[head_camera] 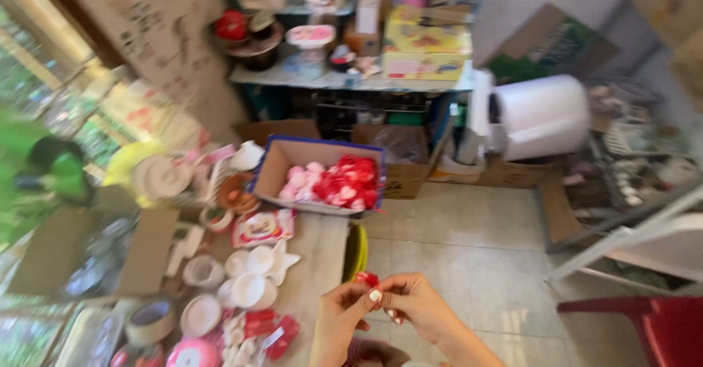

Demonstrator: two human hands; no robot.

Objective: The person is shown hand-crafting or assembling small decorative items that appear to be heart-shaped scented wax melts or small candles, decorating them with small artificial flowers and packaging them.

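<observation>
White plastic film on a big roll (545,114) is standing at the far right, and brown cardboard boxes are lining the floor under a cluttered shelf (351,81). On the table (315,264), an open box (282,163) is holding a heap of pink and red hearts (333,184), so plenty of pieces are waiting there, while white round dishes (249,279) and a roll of tape (150,321) are lying nearer. At the bottom edge both hands are meeting: the left hand (340,323) and the right hand (417,308) are each pinching, fingertips closed, one small red piece (367,278) between them, above the table's edge. Judging by this, work on that piece is only under way, not finished.
</observation>
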